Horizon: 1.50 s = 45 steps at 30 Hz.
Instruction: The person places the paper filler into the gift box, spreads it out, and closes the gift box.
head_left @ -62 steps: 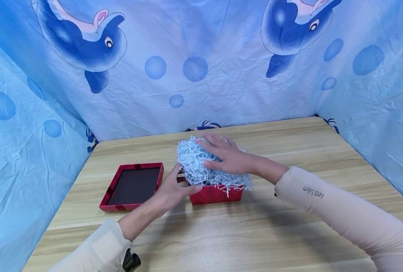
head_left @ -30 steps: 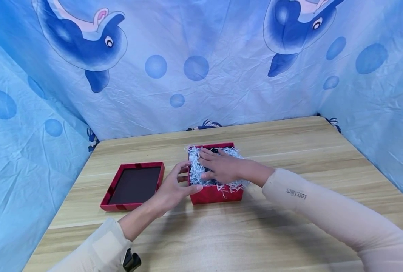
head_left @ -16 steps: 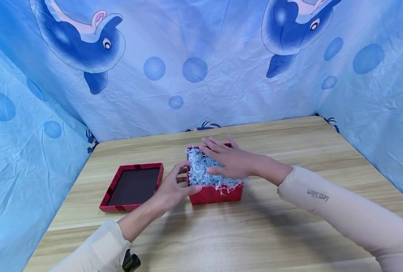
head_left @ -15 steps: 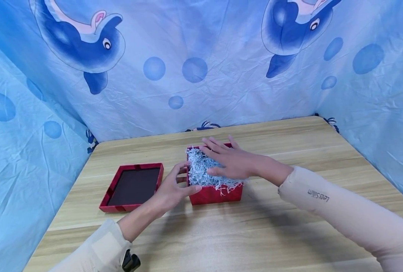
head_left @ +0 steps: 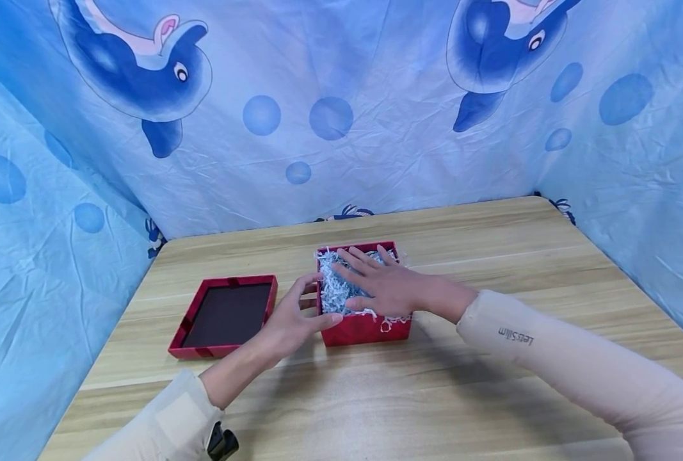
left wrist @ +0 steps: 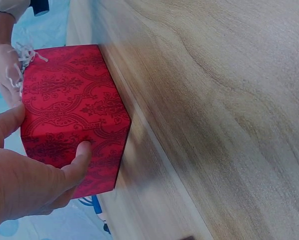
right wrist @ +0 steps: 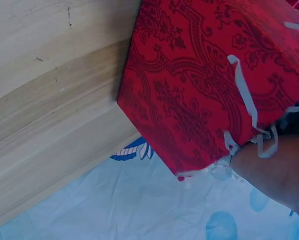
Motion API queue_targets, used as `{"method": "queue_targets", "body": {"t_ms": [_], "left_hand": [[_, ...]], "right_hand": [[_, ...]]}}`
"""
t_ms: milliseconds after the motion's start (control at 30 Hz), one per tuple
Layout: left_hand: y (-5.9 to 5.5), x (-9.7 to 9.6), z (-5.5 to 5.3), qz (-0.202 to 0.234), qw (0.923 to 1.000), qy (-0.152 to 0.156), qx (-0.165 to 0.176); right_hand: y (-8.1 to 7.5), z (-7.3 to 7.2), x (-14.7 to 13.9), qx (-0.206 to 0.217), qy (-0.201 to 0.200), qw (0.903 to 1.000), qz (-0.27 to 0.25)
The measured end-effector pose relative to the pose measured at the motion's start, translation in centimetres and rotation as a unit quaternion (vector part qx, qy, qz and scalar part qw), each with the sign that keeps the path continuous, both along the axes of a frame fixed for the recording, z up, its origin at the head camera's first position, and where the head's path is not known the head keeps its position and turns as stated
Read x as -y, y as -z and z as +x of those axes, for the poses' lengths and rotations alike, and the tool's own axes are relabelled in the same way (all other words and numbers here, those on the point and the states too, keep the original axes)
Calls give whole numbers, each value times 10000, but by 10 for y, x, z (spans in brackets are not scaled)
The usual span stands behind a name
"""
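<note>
A red patterned gift box (head_left: 364, 331) stands uncovered on the table, filled with pale blue shredded paper (head_left: 333, 291). My left hand (head_left: 286, 325) holds the box at its near left corner, thumb at the front wall and fingers along the left side. In the left wrist view, the thumb and a finger touch the red walls. Spread flat over the filling, my right hand (head_left: 386, 288) presses on the paper with straight fingers. Loose strands hang over the front rim, seen also on the box wall (right wrist: 189, 85) in the right wrist view. What lies beneath the paper is hidden.
Left of the box lies its red lid (head_left: 226, 317), dark inside turned up. The wooden table (head_left: 364, 403) reaches back to a blue dolphin-print curtain (head_left: 376, 173), which also encloses both sides.
The shredded paper, heaped high above the rim at first, now sits down inside the box. My right hand pressed, lifted, and has come down again. The left hand stays at the corner.
</note>
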<state>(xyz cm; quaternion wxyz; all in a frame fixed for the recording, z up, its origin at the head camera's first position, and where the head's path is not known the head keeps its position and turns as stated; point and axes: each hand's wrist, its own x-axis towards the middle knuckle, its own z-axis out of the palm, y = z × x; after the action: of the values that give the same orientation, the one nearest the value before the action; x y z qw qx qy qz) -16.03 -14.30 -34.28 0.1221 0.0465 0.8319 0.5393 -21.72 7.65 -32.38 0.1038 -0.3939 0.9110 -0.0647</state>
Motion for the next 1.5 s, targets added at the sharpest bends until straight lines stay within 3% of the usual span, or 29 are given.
{"method": "queue_targets", "body": {"t_ms": [400, 900, 1067, 1500], "left_hand": [[1, 0, 1, 78, 10000, -6, 17], [2, 1, 1, 87, 9999, -31, 46], [2, 1, 2, 46, 10000, -46, 46], [3, 2, 2, 83, 10000, 17, -18]], "right_hand": [[7, -11, 11, 360, -74, 9970, 681], [17, -23, 25, 706, 280, 9903, 1163], [11, -21, 23, 755, 293, 9913, 1038], [-22, -5, -5, 521, 130, 9983, 239]]}}
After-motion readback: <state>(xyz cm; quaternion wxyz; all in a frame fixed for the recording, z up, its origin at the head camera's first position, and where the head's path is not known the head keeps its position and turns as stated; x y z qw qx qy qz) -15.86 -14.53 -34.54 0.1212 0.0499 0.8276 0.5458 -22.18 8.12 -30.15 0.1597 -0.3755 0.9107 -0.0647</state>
